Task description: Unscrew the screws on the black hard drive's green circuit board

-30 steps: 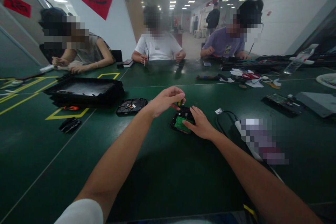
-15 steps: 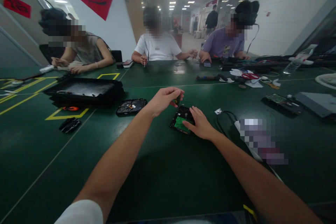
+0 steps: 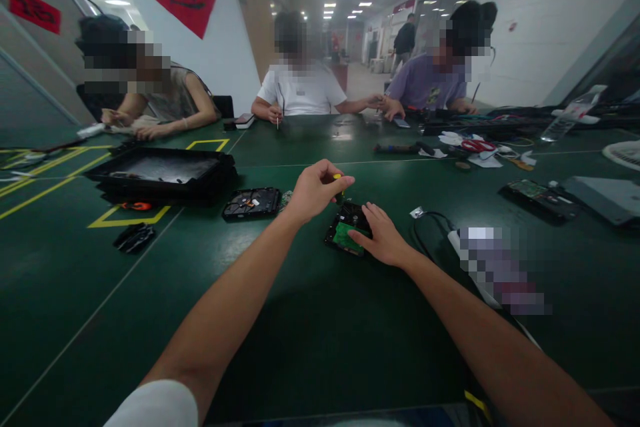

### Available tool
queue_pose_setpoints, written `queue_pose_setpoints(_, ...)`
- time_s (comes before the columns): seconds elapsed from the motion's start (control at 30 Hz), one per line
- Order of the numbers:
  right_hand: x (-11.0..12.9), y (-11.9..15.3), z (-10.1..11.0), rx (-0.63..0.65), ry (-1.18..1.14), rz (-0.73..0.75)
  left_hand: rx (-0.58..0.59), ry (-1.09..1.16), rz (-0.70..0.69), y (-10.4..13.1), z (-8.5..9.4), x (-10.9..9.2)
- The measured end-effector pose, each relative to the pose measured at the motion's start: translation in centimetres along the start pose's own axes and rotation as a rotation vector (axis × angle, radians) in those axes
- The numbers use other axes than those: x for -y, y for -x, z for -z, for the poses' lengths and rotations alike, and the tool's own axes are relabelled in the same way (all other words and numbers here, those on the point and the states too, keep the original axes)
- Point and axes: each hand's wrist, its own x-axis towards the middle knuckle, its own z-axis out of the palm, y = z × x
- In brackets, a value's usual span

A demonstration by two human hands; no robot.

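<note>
My left hand (image 3: 320, 191) is closed round a small screwdriver (image 3: 339, 180) with a yellow top, held upright over the far edge of a hard drive (image 3: 345, 237). The drive is black with a green circuit board and lies on the green table. My right hand (image 3: 383, 235) rests on the drive's right side, fingers spread, thumb on the board. The screwdriver's tip is too small to make out. Left of my left hand lies a second black drive (image 3: 251, 203), with a small heap of bits (image 3: 286, 200) beside it.
A black tray (image 3: 160, 170) stands at the left, a crumpled black piece (image 3: 135, 238) in front of it. A power strip (image 3: 475, 267) with a cable lies at the right, beyond it another drive (image 3: 540, 199). Three people sit across the table (image 3: 300, 320).
My left hand has shifted slightly, its fingers turned on the screwdriver, and the yellow top now shows. My right hand stays on the drive. Across the table, a person's hand moved right.
</note>
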Motion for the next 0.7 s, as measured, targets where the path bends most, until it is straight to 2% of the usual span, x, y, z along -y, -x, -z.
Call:
queue_pose_setpoints(0.1,-0.1,0.0,-0.1,-0.008,-0.013,0.01,-0.034,-0.05,-0.034,-0.1,-0.1,0.2)
queue_pose_setpoints(0.3,0.0,-0.1,0.1,-0.004,-0.011,0.019,0.053,-0.095,-0.036,-0.2,0.3,-0.1)
queue_pose_setpoints(0.5,0.2,0.1,0.3,-0.003,-0.008,0.015,0.139,0.054,0.015,0.0,0.5,-0.7)
queue_pose_setpoints(0.7,0.3,0.0,0.3,-0.001,-0.006,0.017,0.165,0.179,0.091,0.0,0.1,-1.3)
